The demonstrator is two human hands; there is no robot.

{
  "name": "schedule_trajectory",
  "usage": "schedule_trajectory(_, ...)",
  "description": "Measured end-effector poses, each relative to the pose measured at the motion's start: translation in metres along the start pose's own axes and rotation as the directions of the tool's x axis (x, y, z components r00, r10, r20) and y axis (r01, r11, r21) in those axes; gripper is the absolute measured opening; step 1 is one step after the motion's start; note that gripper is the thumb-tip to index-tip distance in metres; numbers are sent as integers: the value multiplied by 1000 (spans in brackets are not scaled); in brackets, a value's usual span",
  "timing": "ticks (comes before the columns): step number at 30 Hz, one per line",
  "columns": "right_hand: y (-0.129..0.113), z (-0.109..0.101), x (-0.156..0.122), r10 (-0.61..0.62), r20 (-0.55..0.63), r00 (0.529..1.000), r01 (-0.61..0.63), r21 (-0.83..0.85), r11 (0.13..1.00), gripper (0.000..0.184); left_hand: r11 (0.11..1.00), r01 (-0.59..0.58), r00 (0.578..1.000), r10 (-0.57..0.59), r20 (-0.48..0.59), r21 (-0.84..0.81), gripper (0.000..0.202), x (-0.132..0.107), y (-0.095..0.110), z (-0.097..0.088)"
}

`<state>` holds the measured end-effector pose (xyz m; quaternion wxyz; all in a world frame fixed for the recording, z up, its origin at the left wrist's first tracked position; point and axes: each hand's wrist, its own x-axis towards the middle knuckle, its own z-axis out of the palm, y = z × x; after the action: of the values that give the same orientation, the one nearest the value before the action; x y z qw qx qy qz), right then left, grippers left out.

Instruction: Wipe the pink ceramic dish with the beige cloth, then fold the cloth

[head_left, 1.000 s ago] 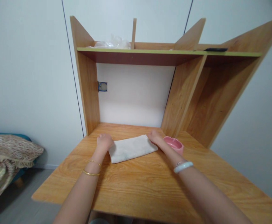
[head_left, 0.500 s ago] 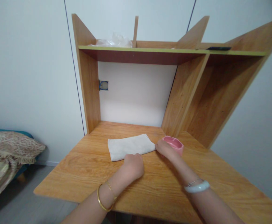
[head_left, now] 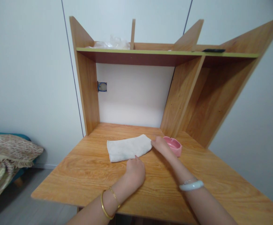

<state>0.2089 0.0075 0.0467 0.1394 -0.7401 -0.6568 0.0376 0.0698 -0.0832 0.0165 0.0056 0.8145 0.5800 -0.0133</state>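
A white folded cloth [head_left: 127, 148] lies flat on the wooden desk, longer from left to right than from front to back. My right hand [head_left: 161, 145] has its fingers closed in a pinch at the cloth's right corner. At the near edge, right of the cloth's middle, my left hand [head_left: 135, 171] is closed with its fingertips on the fabric; the exact grip is partly hidden by the back of the hand. Just beyond my right hand sits a pink, angular ashtray-like dish [head_left: 177, 151], its left side partly covered by that hand.
The desk top [head_left: 80, 175] runs under a wooden shelf unit [head_left: 89, 93] against the wall. A clear plastic bag [head_left: 115, 43] and a dark flat object [head_left: 213, 50] lie on the upper shelf. At the left stands a bed with a patterned blanket [head_left: 12, 147].
My right hand has moved slightly left, away from the pink dish, drawing in the cloth's right corner. My left hand has shifted a little right along the near edge. The view has shifted slightly.
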Motion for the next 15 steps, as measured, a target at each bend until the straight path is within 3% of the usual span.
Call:
schedule_trajectory(8, -72, -38, -28, -182, -37, 983, 183, 1, 983, 29, 995, 95, 995, -94, -38, 41, 49, -13, 5, 6)
schedule_trajectory(15, -128, -31, -48, -365, 33, 930, 366, -36, 930, 31, 994, 107, 993, -106, -51, 20, 43, -21, -2, 1)
